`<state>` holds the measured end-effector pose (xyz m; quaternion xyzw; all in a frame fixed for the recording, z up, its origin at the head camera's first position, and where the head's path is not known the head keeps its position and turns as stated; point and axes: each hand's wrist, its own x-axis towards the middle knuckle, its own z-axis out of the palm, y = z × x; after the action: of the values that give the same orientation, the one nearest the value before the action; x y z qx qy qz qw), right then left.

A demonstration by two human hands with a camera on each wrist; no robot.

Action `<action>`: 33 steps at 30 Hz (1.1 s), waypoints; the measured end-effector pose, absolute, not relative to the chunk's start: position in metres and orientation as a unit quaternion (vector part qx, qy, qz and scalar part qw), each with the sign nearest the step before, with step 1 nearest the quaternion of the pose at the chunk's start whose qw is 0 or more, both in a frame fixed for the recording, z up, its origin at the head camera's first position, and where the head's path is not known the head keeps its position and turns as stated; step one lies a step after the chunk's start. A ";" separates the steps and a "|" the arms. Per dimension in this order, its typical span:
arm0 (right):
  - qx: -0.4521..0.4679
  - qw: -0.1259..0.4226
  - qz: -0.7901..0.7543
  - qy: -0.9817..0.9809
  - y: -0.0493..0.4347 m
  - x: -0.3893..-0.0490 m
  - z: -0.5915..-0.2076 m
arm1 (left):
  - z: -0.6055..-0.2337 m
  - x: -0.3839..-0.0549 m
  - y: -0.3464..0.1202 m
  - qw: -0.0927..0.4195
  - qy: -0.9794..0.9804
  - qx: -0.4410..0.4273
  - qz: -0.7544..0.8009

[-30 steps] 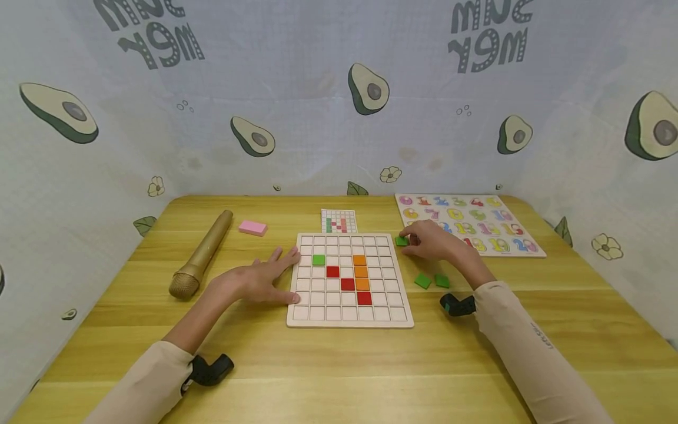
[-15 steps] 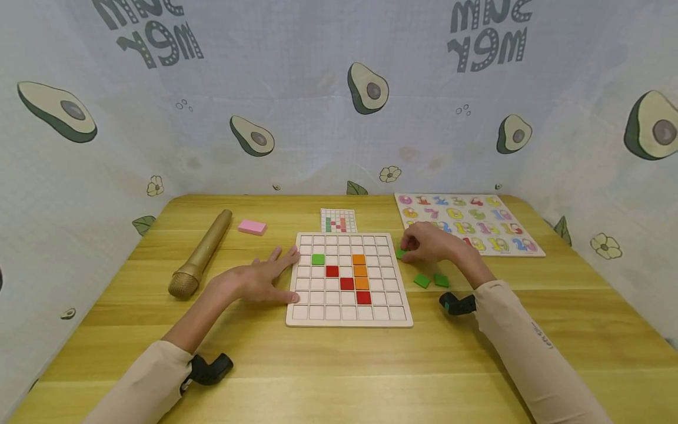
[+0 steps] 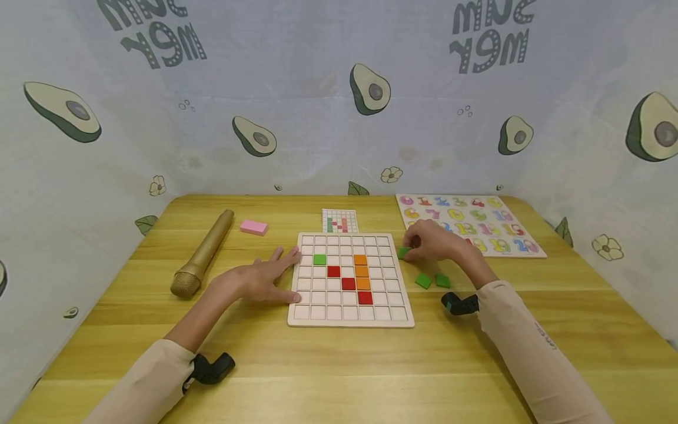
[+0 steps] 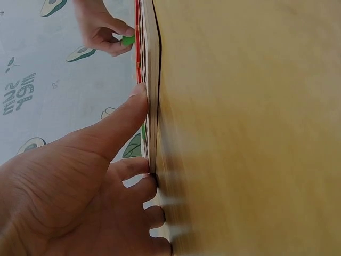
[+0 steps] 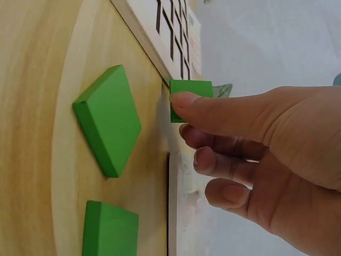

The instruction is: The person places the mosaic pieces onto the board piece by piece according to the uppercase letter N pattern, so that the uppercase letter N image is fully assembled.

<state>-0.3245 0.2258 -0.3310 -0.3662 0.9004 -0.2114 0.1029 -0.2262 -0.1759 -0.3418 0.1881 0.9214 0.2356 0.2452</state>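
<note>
A white grid board (image 3: 318,314) lies mid-table, holding one green tile (image 3: 320,259), three red tiles, of which one red tile (image 3: 365,298) is lowest, and a column of orange tiles (image 3: 361,271). My left hand (image 3: 261,281) is spread, its thumb and fingertips touching the board's left edge. Beside the right edge, my right hand (image 3: 435,241) pinches a green square tile (image 5: 192,88) between thumb and fingers, tilted up off the table in the right wrist view. Two loose green tiles (image 3: 422,281) (image 5: 109,120) lie on the wood below that hand.
A small pattern card (image 3: 339,221) lies behind the board. At the back right is a number puzzle board (image 3: 508,235). A gold microphone (image 3: 203,253) and a pink block (image 3: 254,227) lie to the left. A printed cloth (image 3: 318,135) hangs around the table (image 3: 328,377).
My right hand has drawn the green tile slightly toward me along the board's right side and tipped it up. The left hand keeps its place on the board's edge.
</note>
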 end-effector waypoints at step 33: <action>-0.275 0.094 -0.334 0.897 0.202 -0.322 -0.337 | -0.345 -0.228 -0.175 0.251 0.921 0.186 0.234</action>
<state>-0.3224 0.2024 -0.3371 -0.2752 0.8968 -0.3335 0.0939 -0.2277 -0.1753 -0.3453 0.1864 0.9207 0.2338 0.2510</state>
